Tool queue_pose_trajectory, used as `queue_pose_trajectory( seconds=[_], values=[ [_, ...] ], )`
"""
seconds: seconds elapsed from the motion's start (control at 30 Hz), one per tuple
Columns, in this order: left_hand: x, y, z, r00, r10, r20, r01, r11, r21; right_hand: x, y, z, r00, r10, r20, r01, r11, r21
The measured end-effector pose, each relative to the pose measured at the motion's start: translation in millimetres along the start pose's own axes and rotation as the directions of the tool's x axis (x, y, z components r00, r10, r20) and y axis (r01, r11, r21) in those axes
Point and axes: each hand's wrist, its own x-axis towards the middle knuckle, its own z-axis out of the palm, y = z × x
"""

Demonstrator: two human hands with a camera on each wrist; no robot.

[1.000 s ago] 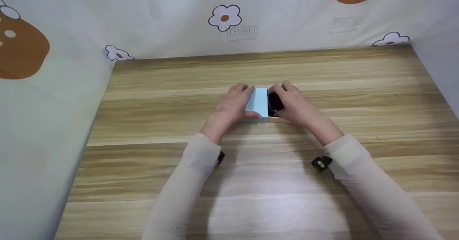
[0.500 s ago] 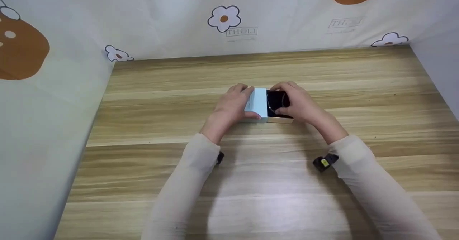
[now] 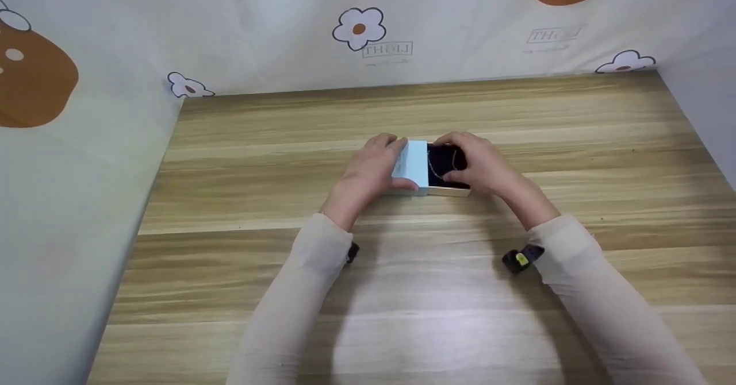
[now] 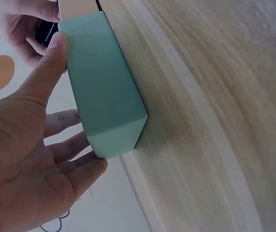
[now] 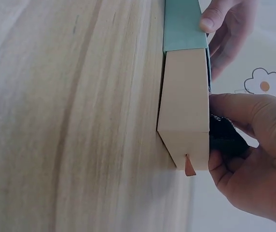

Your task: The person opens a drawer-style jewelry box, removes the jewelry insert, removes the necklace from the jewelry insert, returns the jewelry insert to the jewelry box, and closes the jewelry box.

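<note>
A light blue-green box sleeve lies on the table with a pale drawer slid partly out of its right end. My left hand grips the sleeve, thumb on the near side and fingers toward the far side. Black padding with a thin chain on it shows in the drawer. My right hand holds the black padding between thumb and fingers. In the right wrist view this black insert stands tilted above the drawer's rim. A small ribbon tab hangs from the drawer's end.
The wood-grain table spreads around the box. A pale cloth with flower prints stands behind and along the left. Each sleeve cuff carries a small black camera.
My right hand has shifted slightly right and its grip has changed, so more of the black padding, the chain and the drawer's end shows. My left hand and the sleeve stay in place.
</note>
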Motion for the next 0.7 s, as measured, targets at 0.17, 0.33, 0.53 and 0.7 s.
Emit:
queue_pose_trajectory(
  seconds=[0.17,0.33,0.53,0.7],
  values=[
    [0.4,-1.8,0.9,1.0,0.012,-0.013,-0.013,1.0,-0.013,0.2,2.5,0.0,1.0,0.008,-0.002,-0.008,0.999,0.054],
    [0.7,-2.0,1.0,1.0,0.011,-0.007,-0.011,1.0,-0.017,0.0,3.9,-1.4,1.0,0.011,0.006,-0.011,0.995,0.102],
    [1.3,-0.6,0.7,1.0,-0.005,0.001,0.005,1.0,-0.026,-1.3,4.3,-4.1,1.0,0.015,0.022,-0.018,0.989,0.15],
    [0.9,-0.9,1.3,1.0,0.005,-0.006,-0.005,1.0,-0.029,-2.8,5.4,-5.4,0.999,0.027,0.019,-0.03,0.983,0.179]
  ],
)
